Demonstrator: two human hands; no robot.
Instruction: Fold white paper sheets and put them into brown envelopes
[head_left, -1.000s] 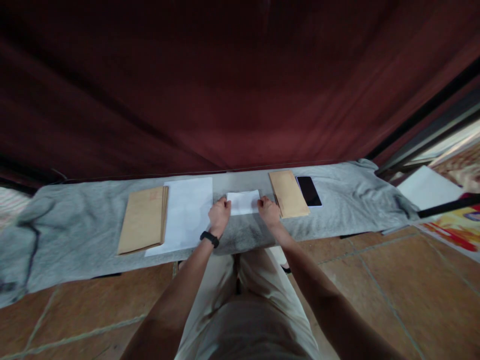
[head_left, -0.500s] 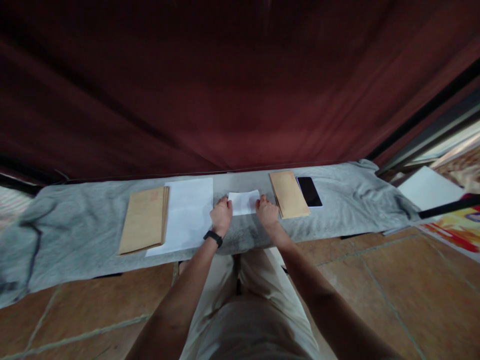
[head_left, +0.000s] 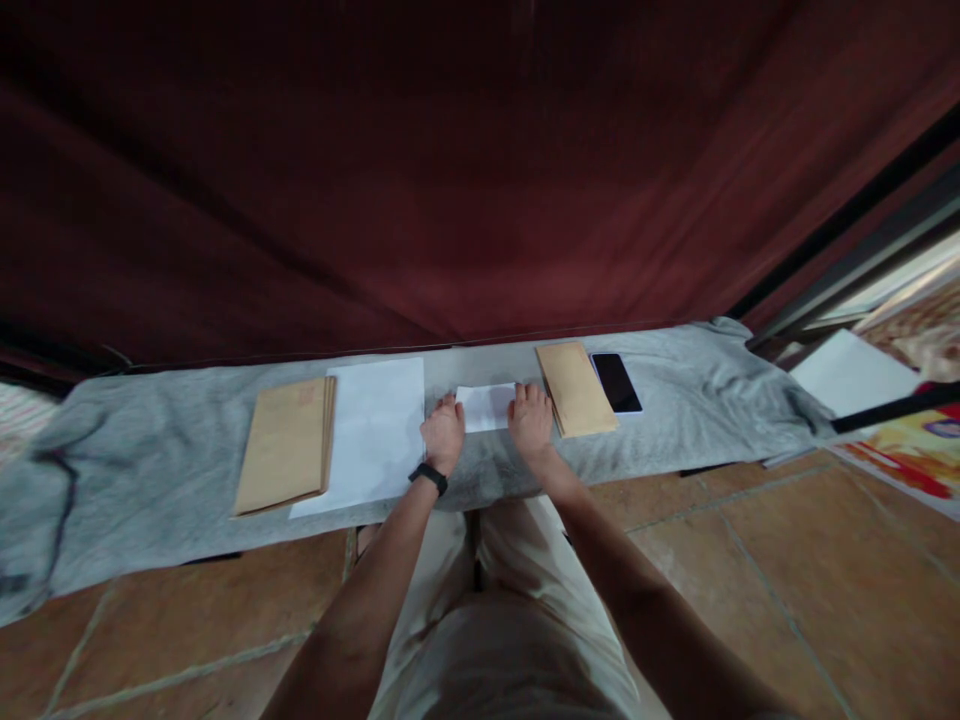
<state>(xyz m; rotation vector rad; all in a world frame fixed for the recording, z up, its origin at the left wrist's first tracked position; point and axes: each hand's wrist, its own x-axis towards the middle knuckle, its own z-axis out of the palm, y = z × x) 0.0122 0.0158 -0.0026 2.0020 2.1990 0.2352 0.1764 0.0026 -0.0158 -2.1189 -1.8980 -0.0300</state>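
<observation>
A folded white sheet of paper (head_left: pixel 487 408) lies on the grey cloth in front of me. My left hand (head_left: pixel 444 430), with a dark band on its wrist, is closed at the sheet's left edge, thumb and bent fingers against it. Over the right edge, my right hand (head_left: pixel 530 418) rests with its fingers laid flat on the paper. A stack of brown envelopes (head_left: pixel 576 390) is just right of that hand. Left of my left hand are white sheets (head_left: pixel 379 430), partly under a second pile of brown envelopes (head_left: pixel 285 440).
The grey cloth (head_left: pixel 682 400) covers a long narrow surface. A phone (head_left: pixel 616 382) sits beside the right envelopes. Behind hangs a dark red curtain (head_left: pixel 480 200). Tiled floor (head_left: pixel 765 560) shows in front, and a white box-like object (head_left: pixel 855 375) stands at far right.
My right hand has gone from gripping the folded paper's edge to lying flatter on it, and the paper looks flatter. My left hand stays at the left edge.
</observation>
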